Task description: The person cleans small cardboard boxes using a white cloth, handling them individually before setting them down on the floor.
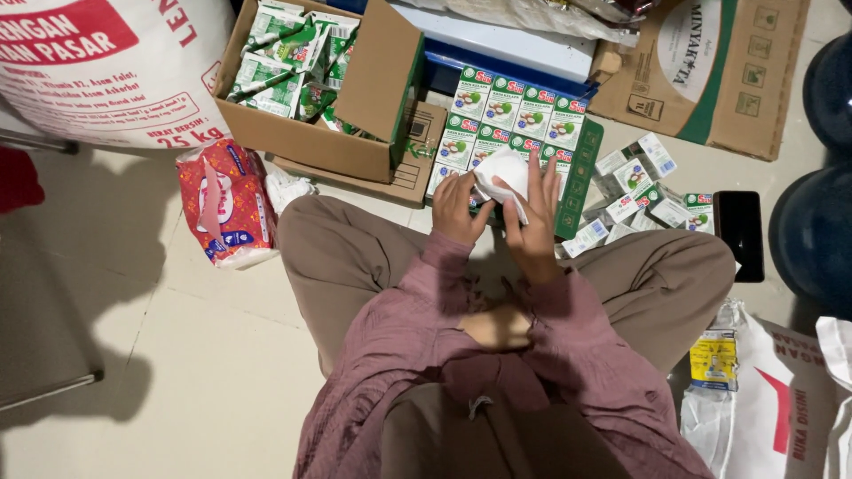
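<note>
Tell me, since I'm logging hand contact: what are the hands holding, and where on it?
Both hands hold a crumpled white cloth: the right hand grips its right side, and the left hand pinches its lower left edge.

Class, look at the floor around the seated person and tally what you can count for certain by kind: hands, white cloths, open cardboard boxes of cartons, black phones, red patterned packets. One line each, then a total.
Hands: 2, the left hand and the right hand
White cloth: 1
Open cardboard box of cartons: 1
Black phone: 1
Red patterned packet: 1
Total: 6
</note>
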